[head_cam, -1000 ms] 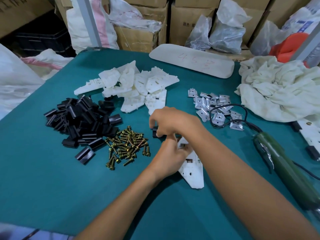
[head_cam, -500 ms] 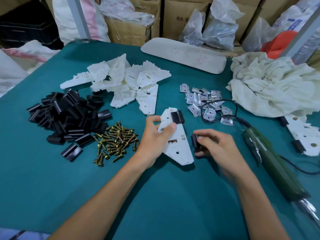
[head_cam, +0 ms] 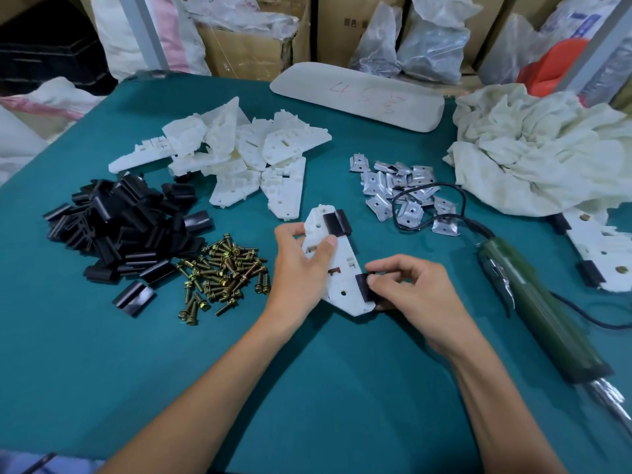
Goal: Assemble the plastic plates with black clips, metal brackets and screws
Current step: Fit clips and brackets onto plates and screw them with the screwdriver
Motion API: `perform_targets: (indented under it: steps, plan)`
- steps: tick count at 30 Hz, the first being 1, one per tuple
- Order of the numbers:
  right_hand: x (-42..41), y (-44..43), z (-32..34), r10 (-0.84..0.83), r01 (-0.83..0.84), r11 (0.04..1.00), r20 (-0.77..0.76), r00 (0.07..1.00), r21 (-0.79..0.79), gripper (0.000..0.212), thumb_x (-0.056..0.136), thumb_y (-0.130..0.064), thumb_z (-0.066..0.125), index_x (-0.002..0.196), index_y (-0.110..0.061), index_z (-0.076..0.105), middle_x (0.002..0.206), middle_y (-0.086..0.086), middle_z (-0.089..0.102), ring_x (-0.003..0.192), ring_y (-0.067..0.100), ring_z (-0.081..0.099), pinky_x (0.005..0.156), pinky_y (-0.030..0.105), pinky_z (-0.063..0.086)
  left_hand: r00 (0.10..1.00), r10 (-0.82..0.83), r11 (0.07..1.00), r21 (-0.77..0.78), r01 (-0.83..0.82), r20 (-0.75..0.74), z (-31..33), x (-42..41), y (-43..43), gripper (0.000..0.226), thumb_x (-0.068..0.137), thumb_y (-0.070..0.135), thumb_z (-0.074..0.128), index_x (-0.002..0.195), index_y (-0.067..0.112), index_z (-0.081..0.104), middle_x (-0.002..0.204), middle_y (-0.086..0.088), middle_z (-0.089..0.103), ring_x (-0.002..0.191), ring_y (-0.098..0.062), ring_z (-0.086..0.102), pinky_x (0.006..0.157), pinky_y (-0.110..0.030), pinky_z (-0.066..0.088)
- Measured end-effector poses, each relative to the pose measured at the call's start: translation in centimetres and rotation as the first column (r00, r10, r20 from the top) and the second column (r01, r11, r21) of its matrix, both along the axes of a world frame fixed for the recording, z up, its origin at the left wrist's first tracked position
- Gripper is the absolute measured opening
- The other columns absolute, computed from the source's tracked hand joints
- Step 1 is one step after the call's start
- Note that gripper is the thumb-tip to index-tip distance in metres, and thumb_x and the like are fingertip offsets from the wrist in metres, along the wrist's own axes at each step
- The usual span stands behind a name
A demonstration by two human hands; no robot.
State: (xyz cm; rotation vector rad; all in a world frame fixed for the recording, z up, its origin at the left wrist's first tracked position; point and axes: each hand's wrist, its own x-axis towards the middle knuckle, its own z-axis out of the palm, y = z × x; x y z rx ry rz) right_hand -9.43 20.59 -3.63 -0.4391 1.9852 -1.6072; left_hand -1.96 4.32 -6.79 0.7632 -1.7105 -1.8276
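- Left hand point(head_cam: 301, 265) grips a white plastic plate point(head_cam: 337, 265) at frame centre, thumb across its face, fingers closed on its left edge.
- Right hand point(head_cam: 413, 289) pinches a black clip point(head_cam: 365, 283) against the plate's lower right edge, fingers closed on it.
- Second black clip point(head_cam: 337, 223) sits on the plate's upper end.
- Loose clip pile point(head_cam: 123, 224) lies at left; brass screws point(head_cam: 222, 271) just beside it; spare plates point(head_cam: 239, 155) above.
- Metal brackets point(head_cam: 400, 189) lie upper right of centre; green electric screwdriver point(head_cam: 533, 302) at right.
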Motion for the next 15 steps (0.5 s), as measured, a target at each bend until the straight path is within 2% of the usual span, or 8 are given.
perform_targets:
  steps: [3, 5, 8, 11, 13, 15]
  plan:
    - [0.1, -0.2, -0.3, 0.03, -0.023, 0.998, -0.116, 0.993, 0.064, 0.015, 0.082, -0.014, 0.083, 0.088, -0.028, 0.079, 0.073, 0.003, 0.075, 0.07, 0.02, 0.072, 0.074, 0.036, 0.062, 1.0, 0.014, 0.997, -0.071, -0.013, 0.024, 0.0, 0.1, 0.2, 0.028, 0.091, 0.04, 0.063, 0.102, 0.041, 0.038, 0.108, 0.003, 0.067, 0.09, -0.009, 0.071, 0.075, -0.034, 0.059]
    - [0.2, -0.3, -0.4, 0.036, -0.026, 0.997, -0.147, 0.988, 0.069, 0.016, 0.076, -0.026, 0.084, 0.088, -0.035, 0.079, 0.076, 0.004, 0.076, 0.07, 0.019, 0.072, 0.078, 0.04, 0.061, 1.0, 0.011, 0.997, -0.076, -0.009, 0.022, 0.0, 0.1, 0.2, 0.028, 0.091, 0.039, 0.063, 0.102, 0.04, 0.038, 0.108, 0.002, 0.068, 0.09, -0.009, 0.071, 0.075, -0.034, 0.059]
    - [0.1, -0.2, -0.5, 0.039, -0.034, 0.998, -0.119, 0.992, 0.043, 0.021, 0.068, -0.037, 0.083, 0.089, -0.033, 0.079, 0.076, 0.006, 0.075, 0.069, 0.02, 0.07, 0.079, 0.045, 0.06, 0.999, -0.016, 0.998, -0.066, 0.019, 0.04, 0.2, 0.2, 0.1, 0.029, 0.092, 0.038, 0.064, 0.105, 0.039, 0.039, 0.111, -0.001, 0.068, 0.091, -0.012, 0.072, 0.077, -0.038, 0.06]
    - [-0.2, -0.2, -0.7, 0.042, -0.035, 0.998, -0.139, 0.989, 0.052, 0.028, 0.069, -0.049, 0.08, 0.084, -0.026, 0.077, 0.064, 0.006, 0.068, 0.058, 0.018, 0.063, 0.065, 0.042, 0.056, 0.994, -0.098, 0.993, -0.063, 0.101, 0.058, 0.7, 0.6, 0.2, 0.033, 0.094, 0.037, 0.065, 0.109, 0.045, 0.037, 0.11, 0.004, 0.069, 0.088, -0.012, 0.073, 0.076, -0.036, 0.06]
    - [-0.4, -0.3, -0.8, -0.001, 0.017, 0.997, -0.199, 0.98, 0.081, 0.03, 0.075, -0.057, 0.073, 0.08, -0.027, 0.073, 0.06, 0.005, 0.065, 0.055, 0.014, 0.059, 0.054, 0.033, 0.05, 0.98, -0.169, 0.975, -0.125, 0.182, 0.105, 1.0, 1.0, 0.8, 0.037, 0.095, 0.036, 0.065, 0.113, 0.05, 0.036, 0.104, 0.01, 0.071, 0.084, -0.01, 0.072, 0.073, -0.031, 0.059]
    - [-0.6, -0.3, -1.0, -0.074, 0.093, 0.992, -0.213, 0.974, 0.081, 0.032, 0.08, -0.058, 0.066, 0.076, -0.026, 0.068, 0.061, 0.001, 0.067, 0.052, 0.012, 0.058, 0.05, 0.03, 0.047, 0.961, -0.209, 0.941, -0.228, 0.248, 0.182, 1.3, 1.3, 1.7, 0.036, 0.095, 0.038, 0.065, 0.114, 0.048, 0.037, 0.098, 0.02, 0.07, 0.08, -0.006, 0.071, 0.072, -0.027, 0.057]
